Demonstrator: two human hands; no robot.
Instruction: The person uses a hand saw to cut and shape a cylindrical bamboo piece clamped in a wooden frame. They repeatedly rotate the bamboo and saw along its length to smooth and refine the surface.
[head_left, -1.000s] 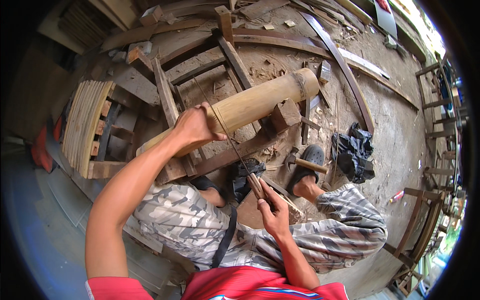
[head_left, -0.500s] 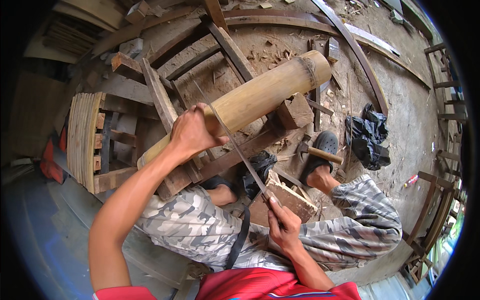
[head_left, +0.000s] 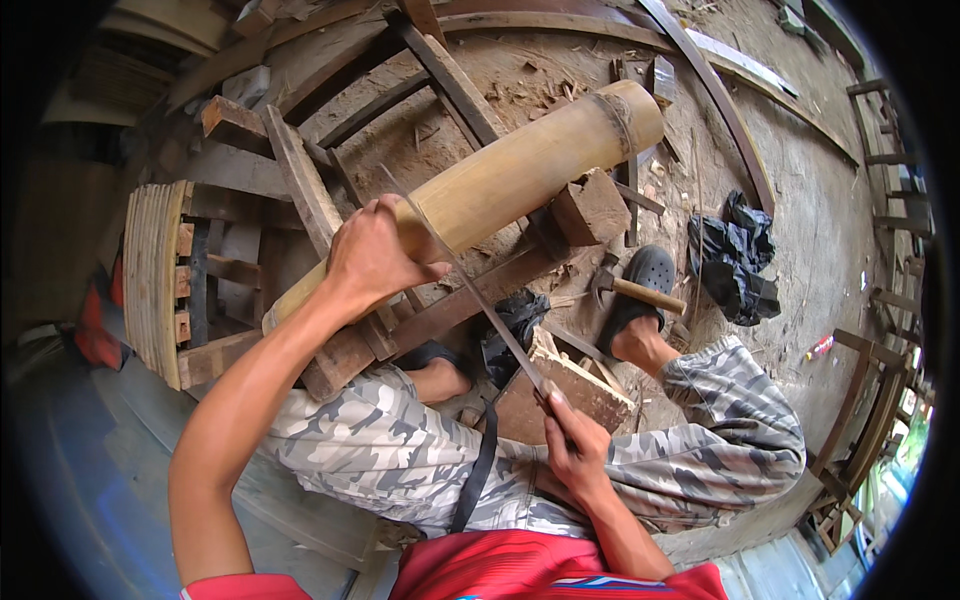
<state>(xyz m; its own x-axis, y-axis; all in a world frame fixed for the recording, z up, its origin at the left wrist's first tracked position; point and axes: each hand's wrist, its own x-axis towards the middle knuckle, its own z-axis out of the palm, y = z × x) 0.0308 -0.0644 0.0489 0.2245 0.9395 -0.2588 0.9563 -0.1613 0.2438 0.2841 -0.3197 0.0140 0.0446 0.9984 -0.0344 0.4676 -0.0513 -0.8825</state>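
A thick bamboo pole (head_left: pixel 530 165) lies slantwise across a low wooden frame (head_left: pixel 470 300), its near end at the lower left. My left hand (head_left: pixel 375 255) grips the pole from above, fingers wrapped over it and thumb pointing right. Just right of that hand, a long narrow hand saw (head_left: pixel 490 315) crosses the bamboo, its thin tip showing beyond the far side. My right hand (head_left: pixel 577 447) is closed round the saw's handle end, above my lap. The blade's teeth are too fine to make out.
A hammer (head_left: pixel 645 295) rests by my right foot in a dark clog (head_left: pixel 648 275). Black plastic bags (head_left: pixel 735 260) lie on the dirt floor. A wooden block (head_left: pixel 592 207) stands against the bamboo, another block (head_left: pixel 565 395) before my lap. Slatted wood (head_left: pixel 155 280) stands at left.
The view has shifted slightly. My right hand with the saw sits a little farther to the lower right. My left hand still holds the bamboo pole.
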